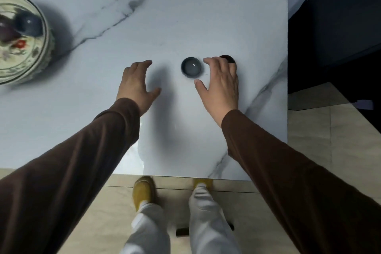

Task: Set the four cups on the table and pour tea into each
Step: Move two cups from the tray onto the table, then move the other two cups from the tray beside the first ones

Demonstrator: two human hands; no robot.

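Two cups stand on the marble worktop (185,16): one grey cup (191,67) between the hands, one dark cup (226,58) mostly hidden behind the right hand (221,84). Both it and the left hand (135,84) are spread, gripping nothing. Two more cups (28,23) sit in the floral bowl (44,47).

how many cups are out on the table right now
2 on the bare table: a grey cup between the hands, and a dark cup mostly hidden behind the right hand. Two more seem to sit inside the patterned bowl at left, blurred.
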